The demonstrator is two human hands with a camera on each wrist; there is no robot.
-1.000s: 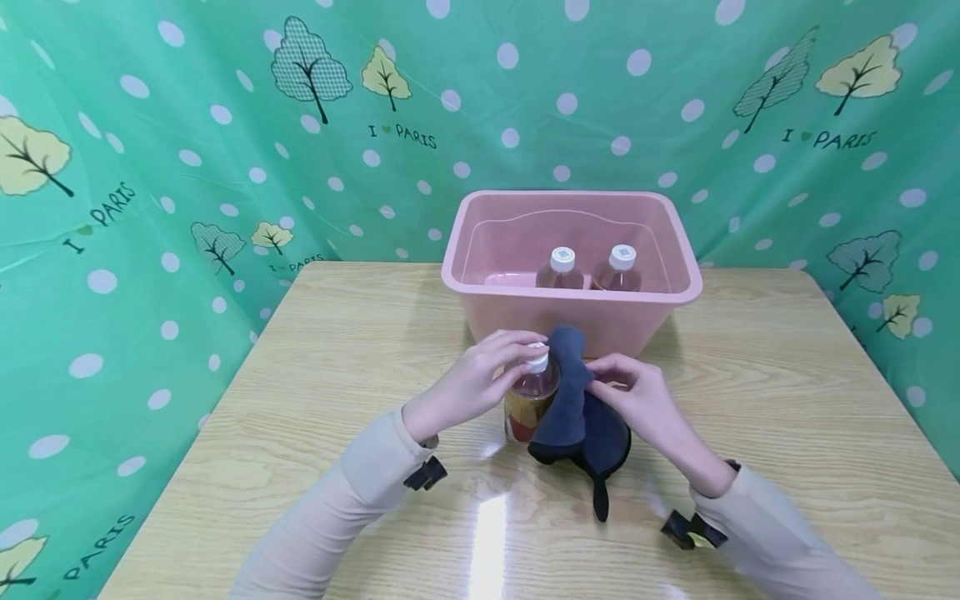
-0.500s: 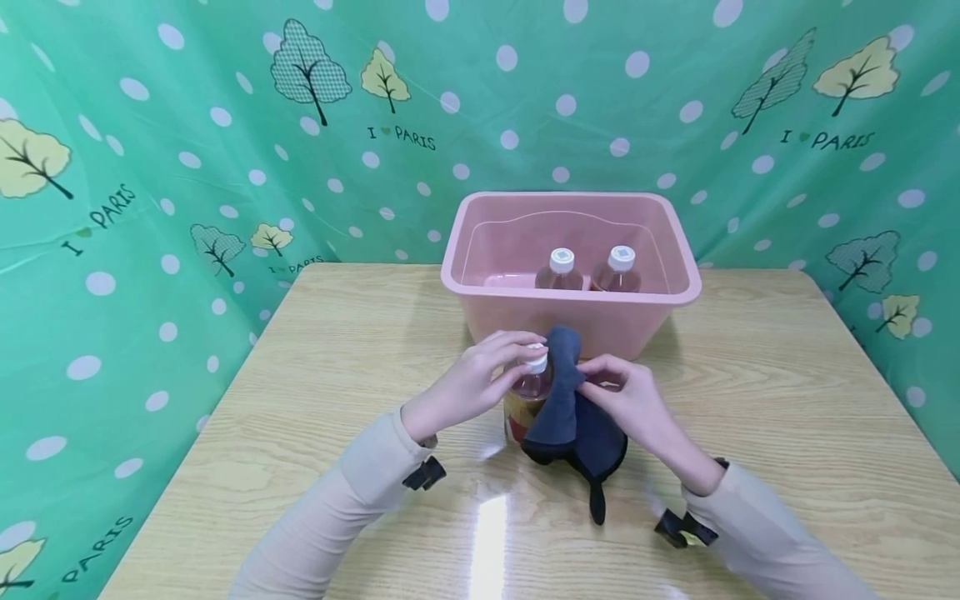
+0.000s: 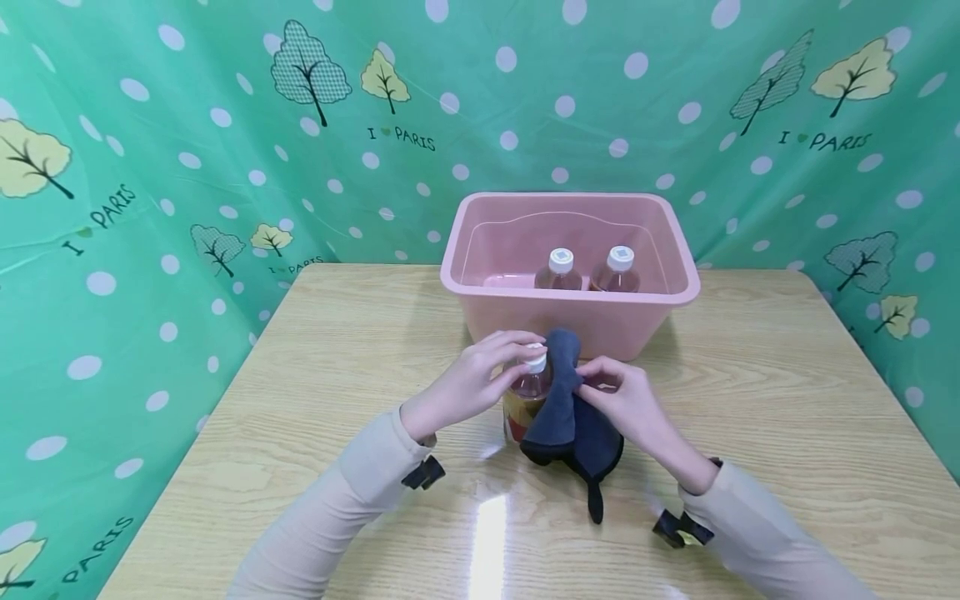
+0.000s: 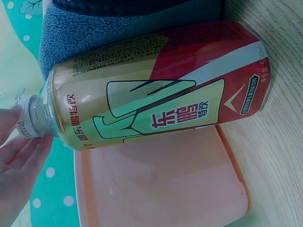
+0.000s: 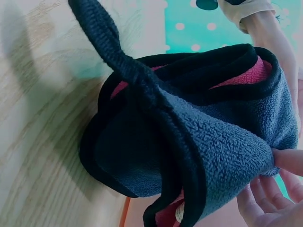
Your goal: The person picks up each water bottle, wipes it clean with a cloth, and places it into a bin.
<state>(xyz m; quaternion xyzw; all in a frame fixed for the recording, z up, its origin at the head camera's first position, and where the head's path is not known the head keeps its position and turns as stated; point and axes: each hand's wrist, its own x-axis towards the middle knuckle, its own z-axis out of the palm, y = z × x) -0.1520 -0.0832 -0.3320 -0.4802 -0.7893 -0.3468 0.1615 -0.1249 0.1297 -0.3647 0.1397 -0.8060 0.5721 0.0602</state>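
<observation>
A drink bottle (image 3: 522, 412) with a white cap stands upright in front of the pink bin. The left wrist view shows its gold and red label (image 4: 156, 94). My left hand (image 3: 477, 377) pinches the cap (image 4: 29, 120) between thumb and fingers. Against the bottle's right side leans a folded dark blue-grey towel (image 3: 557, 408) with black edging and a hanging loop (image 3: 595, 500). My right hand (image 3: 628, 398) pinches a fold of this towel. In the right wrist view, pink-red lining (image 5: 246, 75) shows inside the folds.
Behind the hands stands the pink plastic bin (image 3: 487, 321), holding two bottles (image 3: 560, 265) with white caps toward its right half. A light wooden table (image 3: 337, 350) carries everything, with a green dotted cloth (image 3: 420, 83) hanging at its back and sides.
My right hand has shifted slightly left with the towel, bringing it closer against the bottle. The left hand has stayed on the cap.
</observation>
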